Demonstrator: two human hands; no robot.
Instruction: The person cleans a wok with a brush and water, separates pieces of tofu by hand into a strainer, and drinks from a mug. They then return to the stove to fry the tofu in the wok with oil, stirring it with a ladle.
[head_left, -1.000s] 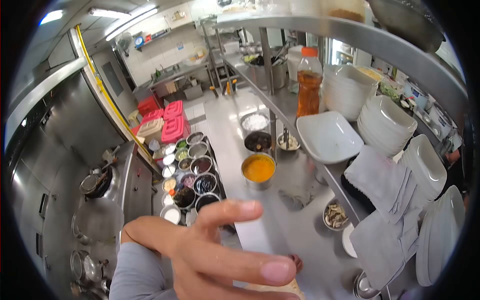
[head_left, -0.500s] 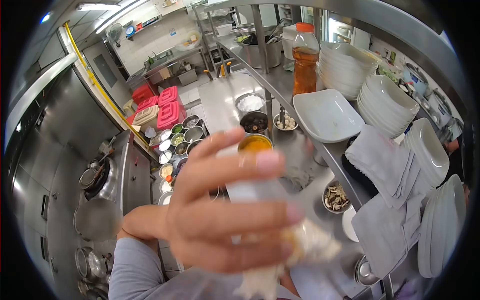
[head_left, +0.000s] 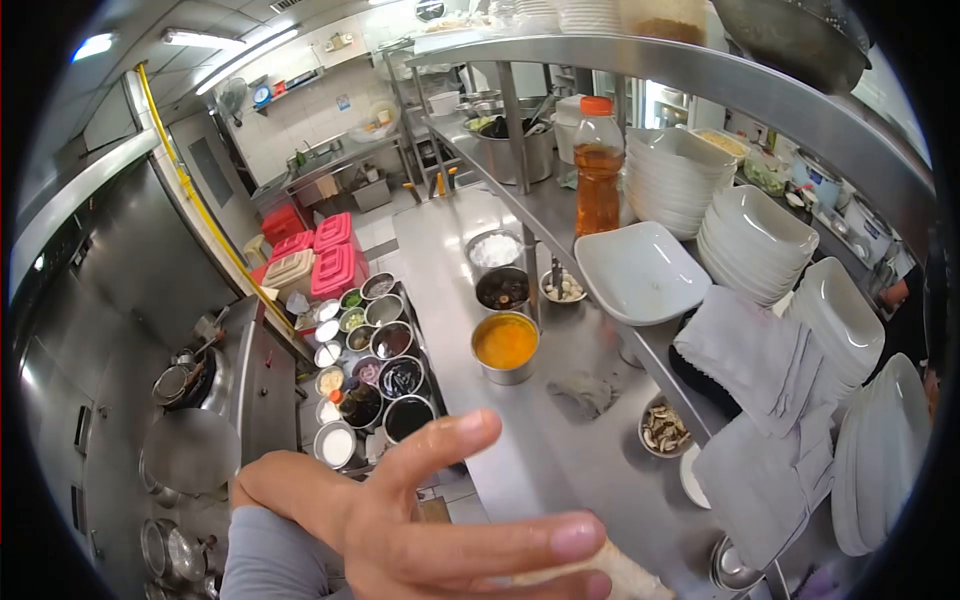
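My left hand (head_left: 420,525) reaches in from the lower left with the back of the hand towards me. Its visible fingers are stretched and spread, and its lower part is cut off by the frame edge. Behind and below the fingers lies a pale, off-white lump of food (head_left: 625,572). It is mostly hidden, and I cannot make out its kind or whether the fingers touch it. My right hand is out of sight. Further off on the steel counter (head_left: 500,440) stand a metal pot of orange-yellow liquid (head_left: 505,342), a bowl of dark food (head_left: 503,289) and a bowl of white powder (head_left: 496,250).
A bowl of sliced mushrooms (head_left: 665,428) and a crumpled clear plastic bag (head_left: 585,395) are on the counter. The shelf at right carries stacked white dishes (head_left: 755,245), grey cloths (head_left: 755,350) and an amber bottle (head_left: 598,170). Several seasoning bowls (head_left: 402,378) stand left.
My left hand has moved down, uncovering the pot of orange-yellow liquid. The pale lump sits lower and shows less. The view has tilted up, bringing in more of the upper shelf.
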